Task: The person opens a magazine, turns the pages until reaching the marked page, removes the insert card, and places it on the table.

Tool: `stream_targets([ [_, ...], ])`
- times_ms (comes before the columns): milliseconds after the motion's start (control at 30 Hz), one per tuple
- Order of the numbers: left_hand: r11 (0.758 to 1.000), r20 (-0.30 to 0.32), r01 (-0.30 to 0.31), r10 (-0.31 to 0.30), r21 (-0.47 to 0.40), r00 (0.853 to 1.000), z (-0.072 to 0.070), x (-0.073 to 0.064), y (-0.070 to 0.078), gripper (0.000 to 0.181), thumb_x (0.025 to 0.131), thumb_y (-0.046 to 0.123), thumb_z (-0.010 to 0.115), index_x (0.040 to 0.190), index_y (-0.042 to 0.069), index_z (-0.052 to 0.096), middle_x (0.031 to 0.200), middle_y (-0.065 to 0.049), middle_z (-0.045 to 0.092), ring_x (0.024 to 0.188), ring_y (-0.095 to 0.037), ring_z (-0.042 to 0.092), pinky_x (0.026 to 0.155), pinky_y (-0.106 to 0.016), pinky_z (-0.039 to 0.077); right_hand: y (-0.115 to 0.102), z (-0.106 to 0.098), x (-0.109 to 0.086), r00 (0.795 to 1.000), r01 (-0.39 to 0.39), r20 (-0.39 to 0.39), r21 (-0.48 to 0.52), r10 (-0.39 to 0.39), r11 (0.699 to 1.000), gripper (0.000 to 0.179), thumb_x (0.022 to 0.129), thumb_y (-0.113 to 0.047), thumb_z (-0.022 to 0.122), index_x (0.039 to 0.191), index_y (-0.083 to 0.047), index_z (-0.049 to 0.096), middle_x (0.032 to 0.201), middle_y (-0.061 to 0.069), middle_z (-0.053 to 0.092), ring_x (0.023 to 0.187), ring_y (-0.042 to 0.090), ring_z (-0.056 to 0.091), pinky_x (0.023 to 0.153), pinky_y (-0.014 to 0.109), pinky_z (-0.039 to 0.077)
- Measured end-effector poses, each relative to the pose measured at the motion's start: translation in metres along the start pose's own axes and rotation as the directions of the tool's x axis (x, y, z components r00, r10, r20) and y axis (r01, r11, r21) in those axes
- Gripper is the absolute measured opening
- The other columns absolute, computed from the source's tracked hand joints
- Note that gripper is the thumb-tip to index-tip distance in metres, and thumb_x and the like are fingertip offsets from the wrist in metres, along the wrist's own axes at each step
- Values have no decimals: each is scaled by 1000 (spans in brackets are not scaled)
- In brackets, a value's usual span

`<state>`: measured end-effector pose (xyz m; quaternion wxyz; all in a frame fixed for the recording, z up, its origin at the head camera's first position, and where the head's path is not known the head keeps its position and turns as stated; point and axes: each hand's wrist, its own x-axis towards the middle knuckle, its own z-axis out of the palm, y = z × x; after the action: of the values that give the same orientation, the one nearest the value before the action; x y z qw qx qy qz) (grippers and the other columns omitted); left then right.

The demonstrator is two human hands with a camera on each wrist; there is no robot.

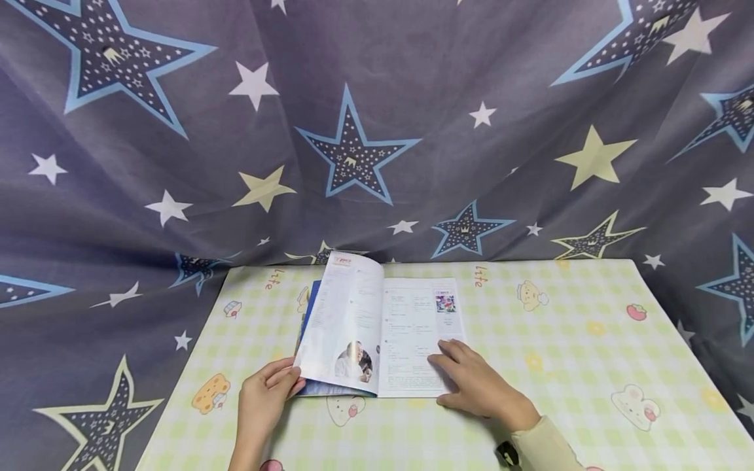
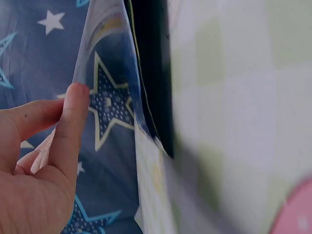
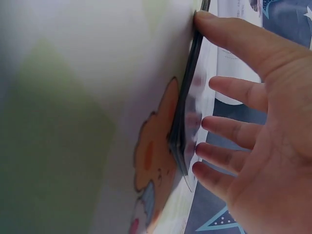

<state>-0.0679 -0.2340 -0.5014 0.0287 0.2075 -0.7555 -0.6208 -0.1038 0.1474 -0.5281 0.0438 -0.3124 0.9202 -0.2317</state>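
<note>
At the lower left of the head view, the left hand (image 1: 263, 392) is reaching up from the bottom edge, its wrist bending slightly toward the right; its fingers are pinching the lower left corner of a raised page (image 1: 336, 340), the left wrist view showing the thumb lying along the sheet. That page is bowing upward, its outer edge slanting from lower left to upper right, and a blue layer (image 1: 336, 389) of the booklet is showing beneath it. The spread booklet (image 1: 406, 337) is lying just below the centre of the frame on a bench (image 1: 589, 360) with a green-checked cover; its spine is running nearly straight up and down, its printed top is pointing toward the starred curtain (image 1: 442, 65) filling the upper frame, and the long axis of the whole spread is going left to right. The right page is lying nearly flat. Right of centre, the right hand (image 1: 474, 379) is coming in from the lower right on a slant, a pale sleeve (image 1: 544, 448) covering the forearm; its fingers are extending straight and apart over the page's lower right edge, while the thumb is touching the booklet's edge nearest the bottom of the frame.
</note>
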Motion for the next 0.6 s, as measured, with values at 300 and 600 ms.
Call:
stream_targets([
  [300, 997, -52, 9, -5, 72, 999, -18, 0, -11, 28, 94, 6, 68, 119, -6, 67, 98, -17, 74, 76, -19, 74, 72, -28, 60, -1, -3, 0, 999, -11, 35, 15, 11, 1000, 64, 83, -35, 82, 135, -6, 60, 147, 24, 44, 138, 47, 36, 112, 62, 31],
  [600, 995, -64, 40, -34, 90, 997, -20, 2, -19, 29, 92, 2, 67, 119, -10, 65, 92, -17, 74, 74, -17, 73, 71, -28, 61, 8, -13, -4, 997, 72, -5, 47, -72, 996, 24, 98, -22, 67, 115, -7, 72, 124, 10, 66, 121, 32, 58, 102, 52, 47],
])
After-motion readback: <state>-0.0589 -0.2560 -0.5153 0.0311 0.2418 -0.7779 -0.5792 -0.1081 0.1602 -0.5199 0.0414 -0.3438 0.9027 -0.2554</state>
